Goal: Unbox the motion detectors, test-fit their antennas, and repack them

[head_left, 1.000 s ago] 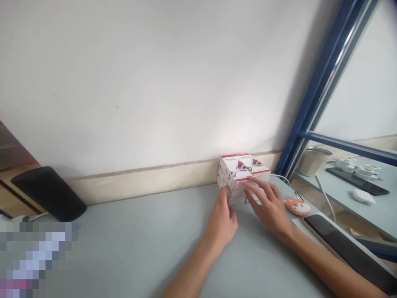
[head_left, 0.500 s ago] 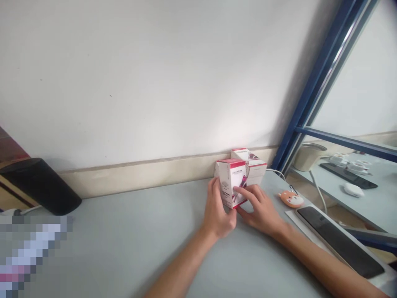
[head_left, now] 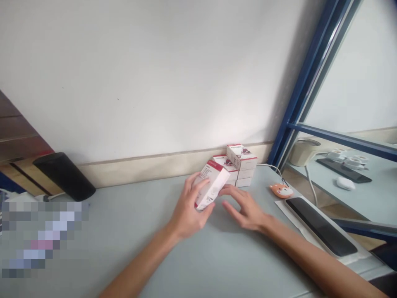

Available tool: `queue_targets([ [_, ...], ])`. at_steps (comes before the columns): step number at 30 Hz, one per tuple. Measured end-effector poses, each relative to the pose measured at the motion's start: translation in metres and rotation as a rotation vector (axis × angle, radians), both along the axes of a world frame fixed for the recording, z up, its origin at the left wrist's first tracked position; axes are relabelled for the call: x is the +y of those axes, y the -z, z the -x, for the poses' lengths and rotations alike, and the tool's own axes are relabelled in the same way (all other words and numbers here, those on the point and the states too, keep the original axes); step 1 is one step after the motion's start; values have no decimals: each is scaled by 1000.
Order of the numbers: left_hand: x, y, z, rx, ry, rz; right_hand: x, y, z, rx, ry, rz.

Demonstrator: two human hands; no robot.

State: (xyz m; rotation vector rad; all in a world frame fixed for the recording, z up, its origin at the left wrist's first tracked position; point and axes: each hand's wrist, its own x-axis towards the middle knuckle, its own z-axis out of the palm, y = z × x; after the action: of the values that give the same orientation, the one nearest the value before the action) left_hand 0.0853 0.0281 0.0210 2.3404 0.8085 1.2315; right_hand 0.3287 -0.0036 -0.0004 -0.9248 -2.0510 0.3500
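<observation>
One camera sits on the person's head. It looks forward and down over the grey table [head_left: 124, 248] at the white wall [head_left: 155, 62] (the wall fills the top half). It is close: both arms come in from below, and the left hand [head_left: 187, 211] with its small box [head_left: 212, 184] sits mid-picture, the right hand [head_left: 245, 209] beside it.

The left hand [head_left: 189, 209] grips a tilted white-and-red box [head_left: 212, 185] above the grey table [head_left: 130, 231]. The right hand [head_left: 245, 207] hovers flat just beside it. More boxes [head_left: 238, 163] sit stacked against the wall.
</observation>
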Motion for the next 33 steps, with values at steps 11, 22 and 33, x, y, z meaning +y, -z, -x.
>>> queue_targets([
  [11,12,19,69,502,128,-603,5,1,11,270,-41,667],
  [22,7,26,79,479,138,-393,1,-3,13,234,75,882],
  [33,12,16,91,445,129,-202,1,11,3,-26,100,322],
])
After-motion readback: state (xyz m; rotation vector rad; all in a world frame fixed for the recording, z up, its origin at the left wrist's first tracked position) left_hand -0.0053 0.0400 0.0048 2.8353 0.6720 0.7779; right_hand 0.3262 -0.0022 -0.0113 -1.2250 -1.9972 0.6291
